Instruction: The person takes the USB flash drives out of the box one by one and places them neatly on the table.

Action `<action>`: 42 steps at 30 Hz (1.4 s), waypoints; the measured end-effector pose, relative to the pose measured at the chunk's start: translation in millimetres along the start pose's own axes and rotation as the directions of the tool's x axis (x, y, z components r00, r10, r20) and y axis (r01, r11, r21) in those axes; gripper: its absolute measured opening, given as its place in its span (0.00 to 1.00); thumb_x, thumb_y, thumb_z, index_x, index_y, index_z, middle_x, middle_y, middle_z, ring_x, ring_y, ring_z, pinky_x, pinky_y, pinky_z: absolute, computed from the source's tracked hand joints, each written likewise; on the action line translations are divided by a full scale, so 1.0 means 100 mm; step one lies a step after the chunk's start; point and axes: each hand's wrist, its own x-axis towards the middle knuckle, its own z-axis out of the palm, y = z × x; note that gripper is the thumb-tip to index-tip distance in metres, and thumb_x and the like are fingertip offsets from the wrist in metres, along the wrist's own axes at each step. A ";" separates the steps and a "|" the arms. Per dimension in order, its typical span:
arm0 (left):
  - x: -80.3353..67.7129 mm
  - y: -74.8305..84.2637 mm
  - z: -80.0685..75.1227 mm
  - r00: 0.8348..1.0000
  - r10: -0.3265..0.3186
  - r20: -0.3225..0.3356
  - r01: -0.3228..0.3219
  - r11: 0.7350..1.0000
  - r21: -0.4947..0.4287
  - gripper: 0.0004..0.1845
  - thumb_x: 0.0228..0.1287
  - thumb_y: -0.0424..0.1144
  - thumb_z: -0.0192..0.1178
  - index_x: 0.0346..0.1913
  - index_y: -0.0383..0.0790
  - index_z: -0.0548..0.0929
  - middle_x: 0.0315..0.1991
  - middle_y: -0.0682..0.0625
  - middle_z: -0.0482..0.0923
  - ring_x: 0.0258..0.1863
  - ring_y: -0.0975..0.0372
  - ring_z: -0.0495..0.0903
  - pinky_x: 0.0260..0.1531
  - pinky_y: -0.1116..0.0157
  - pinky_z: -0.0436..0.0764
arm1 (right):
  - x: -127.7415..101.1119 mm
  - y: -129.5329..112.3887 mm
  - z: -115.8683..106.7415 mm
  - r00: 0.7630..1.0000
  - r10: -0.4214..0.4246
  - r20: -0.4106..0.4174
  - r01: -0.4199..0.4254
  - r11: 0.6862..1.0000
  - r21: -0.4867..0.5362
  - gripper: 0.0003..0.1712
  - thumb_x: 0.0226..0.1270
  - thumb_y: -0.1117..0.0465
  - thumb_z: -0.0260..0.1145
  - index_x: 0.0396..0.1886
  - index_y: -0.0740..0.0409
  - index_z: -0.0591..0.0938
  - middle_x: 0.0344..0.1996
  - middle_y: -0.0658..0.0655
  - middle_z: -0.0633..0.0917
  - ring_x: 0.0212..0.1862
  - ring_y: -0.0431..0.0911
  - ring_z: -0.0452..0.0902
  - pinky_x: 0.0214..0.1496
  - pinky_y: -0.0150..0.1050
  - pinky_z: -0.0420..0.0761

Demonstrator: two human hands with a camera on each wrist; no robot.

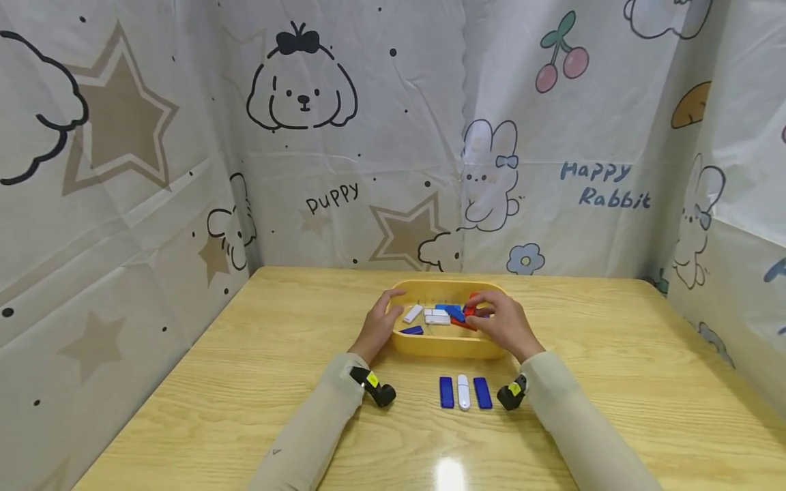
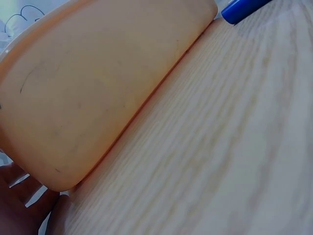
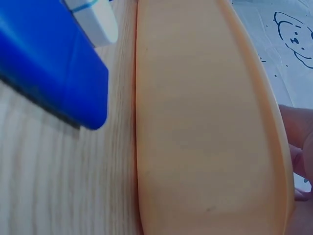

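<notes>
Near the middle of the wooden counter (image 1: 258, 382) we see a shallow yellow tray (image 1: 442, 344), oval, with a smooth matte outer wall that fills both wrist views as a pale orange curve resting flat on the wood grain. Our left hand (image 1: 382, 320) grasps the tray's left rim, thumb side over the edge and fingers curled toward the inside. Our right hand (image 1: 505, 322) reaches over the right part of the tray, its fingers bent around a red piece (image 1: 470, 308); it seems to pinch that piece, though the head view is too small for us to be sure of the contact. Inside the tray lie small flat blocks: white pieces (image 1: 430, 316) near the centre, a blue piece (image 1: 453, 311) beside the red one, and a dark blue piece (image 1: 412, 331) close to the near wall. On the counter just in front of the tray, three pieces lie side by side in a row: a blue block (image 1: 446, 392), a white block (image 1: 463, 392) and another blue block (image 1: 482, 393), all lying apart from the tray.
</notes>
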 end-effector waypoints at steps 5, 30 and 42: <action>0.00 0.01 0.00 1.000 -0.008 -0.002 0.008 1.000 0.017 0.20 0.70 0.38 0.48 0.63 0.43 0.73 0.67 0.47 0.68 0.70 0.53 0.60 0.69 0.51 0.55 | 0.01 0.02 0.00 1.000 -0.016 0.020 0.017 1.000 -0.017 0.35 0.56 0.65 0.72 0.64 0.61 0.73 0.55 0.63 0.73 0.48 0.55 0.81 0.42 0.41 0.83; 0.01 0.00 0.00 1.000 -0.022 0.008 0.022 1.000 -0.017 0.20 0.70 0.38 0.48 0.64 0.44 0.72 0.68 0.46 0.66 0.71 0.52 0.58 0.69 0.49 0.53 | -0.01 0.01 0.07 0.996 -0.087 -0.020 0.087 0.996 -0.025 0.33 0.56 0.60 0.69 0.61 0.65 0.70 0.56 0.61 0.71 0.57 0.57 0.69 0.59 0.52 0.74; 0.01 0.00 0.00 1.000 -0.023 0.011 0.024 1.000 -0.007 0.20 0.70 0.39 0.47 0.64 0.45 0.72 0.69 0.47 0.66 0.71 0.53 0.57 0.69 0.49 0.53 | -0.01 0.00 0.04 0.998 -0.059 -0.012 0.059 0.996 0.061 0.37 0.56 0.64 0.73 0.65 0.64 0.69 0.57 0.63 0.73 0.60 0.59 0.72 0.57 0.50 0.76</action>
